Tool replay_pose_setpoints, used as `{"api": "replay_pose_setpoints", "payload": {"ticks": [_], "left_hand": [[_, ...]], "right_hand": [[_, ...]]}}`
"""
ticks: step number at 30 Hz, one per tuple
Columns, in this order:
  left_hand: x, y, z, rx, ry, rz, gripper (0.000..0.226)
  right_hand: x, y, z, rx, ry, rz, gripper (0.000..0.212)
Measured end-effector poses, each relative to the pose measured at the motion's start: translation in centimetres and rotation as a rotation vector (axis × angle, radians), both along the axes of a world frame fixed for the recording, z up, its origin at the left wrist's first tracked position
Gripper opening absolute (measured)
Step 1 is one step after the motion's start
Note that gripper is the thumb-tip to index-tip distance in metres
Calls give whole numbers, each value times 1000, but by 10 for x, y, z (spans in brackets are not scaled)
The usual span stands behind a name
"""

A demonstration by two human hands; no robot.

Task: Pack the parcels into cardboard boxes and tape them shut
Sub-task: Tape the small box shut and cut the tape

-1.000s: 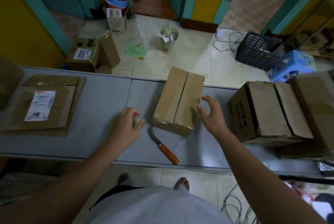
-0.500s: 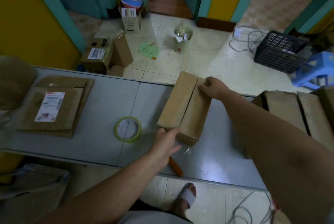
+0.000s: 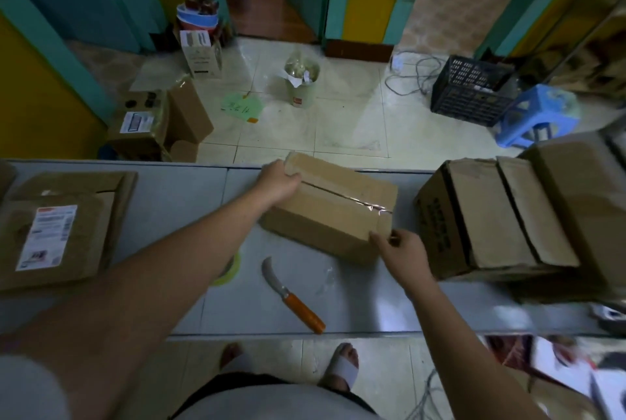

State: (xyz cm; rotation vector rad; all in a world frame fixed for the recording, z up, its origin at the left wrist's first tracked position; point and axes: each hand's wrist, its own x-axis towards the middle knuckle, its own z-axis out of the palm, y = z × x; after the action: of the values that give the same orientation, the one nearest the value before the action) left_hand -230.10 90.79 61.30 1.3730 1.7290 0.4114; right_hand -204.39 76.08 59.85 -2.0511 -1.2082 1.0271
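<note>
Turning rather than taping, through the last second: swung the cardboard box (image 3: 332, 203) about a quarter turn, from pointing away to lying across the grey table (image 3: 169, 209), taped end now to the right. Moved the left hand (image 3: 279, 179) off the tape roll (image 3: 232, 267) and onto the box's far left end, fingers curled over that end in a firm hold. Brought the right hand (image 3: 401, 250) from hovering beside the box to its near right corner, thumb and fingers narrowed to a pinch there; on cardboard or on a loose tail of tape, could not tell. Showed shiny tape (image 3: 371, 207) only along the right part of the top seam, with a dark gap along the left part. Judged from that: flaps closed, sealing partly done, seam set crosswise for another run of tape.

Sat with the box's far left corner right at the table's far edge, floor beyond, so little room to push away. Stood near the larger boxes (image 3: 484, 216) on the right, with only a narrow gap at the right hand. Left open table toward the body, apart from the knife (image 3: 291, 296) lying blade toward the box and the roll partly hidden under the left forearm. Kept well apart from the flattened cardboard (image 3: 57, 233) at the left.
</note>
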Motion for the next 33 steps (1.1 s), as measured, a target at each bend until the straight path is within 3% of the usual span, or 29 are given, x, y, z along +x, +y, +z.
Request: {"api": "replay_pose_setpoints", "payload": {"ticks": [3,6,8,12,17,22,27,31,33], "left_hand": [[12,22,8,74,181,-196,35],[23,33,15,127,337,-352,39],[28,34,17,167,343,-408,43],[33,36,18,310,168,-477,52],[38,40,-10,212,392,-648,61],[44,25,-17,304,238,-602,65],[-7,-18,-8,319,65,-397,64],[-76,-84,-11,286,43,-200,41],[-110,-122,-19,187,119,-226,46]], "right_hand": [[-19,-38,6,9,161,-76,29],[-39,-60,5,2,250,-137,45],[-48,-72,3,-13,285,-166,45],[-64,-88,2,-25,289,-161,35],[-96,-75,-5,-75,360,-14,24],[-93,-66,0,-220,414,71,12],[-48,-63,24,-354,377,278,22],[-41,-49,44,-199,336,308,24],[-46,-40,48,-108,332,294,25]]}}
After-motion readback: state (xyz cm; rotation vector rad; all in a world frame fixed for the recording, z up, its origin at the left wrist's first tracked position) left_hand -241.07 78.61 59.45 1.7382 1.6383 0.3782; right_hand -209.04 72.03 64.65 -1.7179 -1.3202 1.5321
